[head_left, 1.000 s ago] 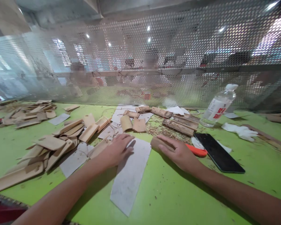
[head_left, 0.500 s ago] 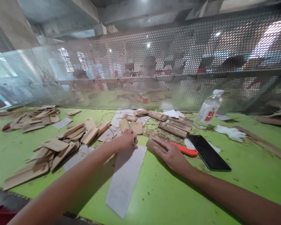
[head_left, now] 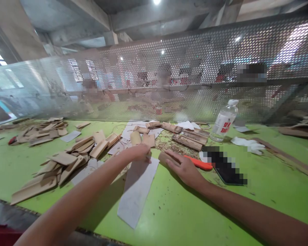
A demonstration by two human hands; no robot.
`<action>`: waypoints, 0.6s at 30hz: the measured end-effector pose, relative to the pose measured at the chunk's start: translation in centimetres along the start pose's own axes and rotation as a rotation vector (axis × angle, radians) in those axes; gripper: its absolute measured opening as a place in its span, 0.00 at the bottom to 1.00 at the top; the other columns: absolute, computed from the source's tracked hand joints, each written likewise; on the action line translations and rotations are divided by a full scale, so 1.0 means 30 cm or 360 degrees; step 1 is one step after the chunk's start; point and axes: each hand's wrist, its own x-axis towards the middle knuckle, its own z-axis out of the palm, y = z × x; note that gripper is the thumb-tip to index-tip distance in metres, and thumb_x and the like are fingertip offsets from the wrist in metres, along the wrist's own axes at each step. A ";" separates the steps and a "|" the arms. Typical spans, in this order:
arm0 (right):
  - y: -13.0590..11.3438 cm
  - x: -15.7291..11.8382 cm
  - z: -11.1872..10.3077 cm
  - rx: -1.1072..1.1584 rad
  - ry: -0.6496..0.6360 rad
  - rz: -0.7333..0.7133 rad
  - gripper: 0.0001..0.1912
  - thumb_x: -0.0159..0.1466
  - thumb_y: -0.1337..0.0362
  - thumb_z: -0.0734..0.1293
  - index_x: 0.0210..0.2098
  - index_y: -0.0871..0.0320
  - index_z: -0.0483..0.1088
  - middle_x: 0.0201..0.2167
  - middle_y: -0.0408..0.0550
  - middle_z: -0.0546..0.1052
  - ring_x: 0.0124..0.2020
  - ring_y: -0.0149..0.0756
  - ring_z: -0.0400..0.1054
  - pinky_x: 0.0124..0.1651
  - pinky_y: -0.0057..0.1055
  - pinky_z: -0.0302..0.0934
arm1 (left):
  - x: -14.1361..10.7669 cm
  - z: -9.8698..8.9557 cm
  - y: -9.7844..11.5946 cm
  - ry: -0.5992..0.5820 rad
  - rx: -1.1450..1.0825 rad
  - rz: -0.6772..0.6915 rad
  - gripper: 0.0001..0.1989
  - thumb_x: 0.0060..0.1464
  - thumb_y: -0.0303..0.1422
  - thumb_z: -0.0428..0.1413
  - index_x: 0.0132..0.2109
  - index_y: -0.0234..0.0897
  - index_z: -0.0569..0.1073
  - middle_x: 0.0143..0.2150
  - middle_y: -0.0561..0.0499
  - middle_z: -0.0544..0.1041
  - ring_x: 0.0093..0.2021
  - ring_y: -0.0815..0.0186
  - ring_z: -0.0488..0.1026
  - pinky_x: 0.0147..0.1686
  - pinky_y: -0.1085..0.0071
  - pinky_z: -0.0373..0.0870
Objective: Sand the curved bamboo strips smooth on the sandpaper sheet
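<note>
My left hand (head_left: 143, 152) is closed at the top end of a long white paper strip (head_left: 138, 194); what its fingers pinch is too small to make out. Just beyond it lie two short pale bamboo pieces (head_left: 149, 140). My right hand (head_left: 186, 168) rests with its fingers wrapped over a curved bamboo piece (head_left: 163, 158) on the green table. An orange-handled tool (head_left: 200, 163) lies right beside that hand, and a black phone (head_left: 227, 169) is farther right.
Bamboo pieces (head_left: 63, 158) are piled on the left, with another heap behind. Rough bamboo pieces (head_left: 187, 141) and shavings lie in the middle. A water bottle (head_left: 224, 121) and a white glove (head_left: 248, 145) are at right. A perforated metal screen (head_left: 133, 75) stands behind.
The view has shifted slightly. My left hand has turned a little, its fingers now lower and more hidden. My right hand stays on the bamboo piece.
</note>
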 end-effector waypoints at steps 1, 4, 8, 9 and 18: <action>0.000 0.000 0.000 0.0003 0.0001 -0.0002 0.25 0.69 0.54 0.64 0.62 0.57 0.72 0.61 0.55 0.75 0.62 0.52 0.69 0.65 0.50 0.61 | 0.002 -0.004 0.003 -0.0035 -0.0005 -0.0006 0.16 0.68 0.37 0.58 0.58 0.35 0.72 0.57 0.43 0.74 0.50 0.56 0.76 0.48 0.54 0.76; -0.003 0.000 -0.002 0.0013 -0.0003 -0.0015 0.25 0.69 0.55 0.63 0.62 0.57 0.72 0.61 0.55 0.75 0.62 0.52 0.69 0.65 0.50 0.61 | 0.008 -0.011 0.011 -0.0110 -0.0012 -0.0023 0.16 0.68 0.37 0.58 0.59 0.35 0.72 0.56 0.43 0.74 0.50 0.56 0.76 0.48 0.55 0.76; -0.002 -0.001 -0.002 0.0019 -0.0012 -0.0031 0.25 0.69 0.54 0.64 0.62 0.57 0.72 0.61 0.54 0.75 0.62 0.51 0.69 0.65 0.50 0.60 | 0.005 -0.020 0.024 -0.0132 0.0014 -0.0046 0.16 0.68 0.37 0.58 0.58 0.35 0.72 0.57 0.43 0.73 0.51 0.55 0.75 0.49 0.54 0.76; -0.001 -0.002 -0.002 0.0020 -0.0011 -0.0031 0.25 0.69 0.54 0.64 0.62 0.56 0.72 0.61 0.54 0.75 0.62 0.51 0.69 0.65 0.50 0.60 | 0.002 -0.023 0.026 -0.0131 0.0013 -0.0053 0.16 0.68 0.37 0.58 0.58 0.35 0.72 0.57 0.43 0.73 0.51 0.55 0.75 0.49 0.54 0.76; 0.013 0.005 0.005 0.0045 0.0032 0.0038 0.24 0.69 0.55 0.64 0.61 0.55 0.73 0.60 0.54 0.76 0.60 0.51 0.71 0.65 0.50 0.61 | -0.050 -0.085 0.012 0.0018 -0.0067 -0.0108 0.16 0.68 0.37 0.58 0.58 0.35 0.72 0.56 0.44 0.74 0.50 0.55 0.76 0.48 0.55 0.76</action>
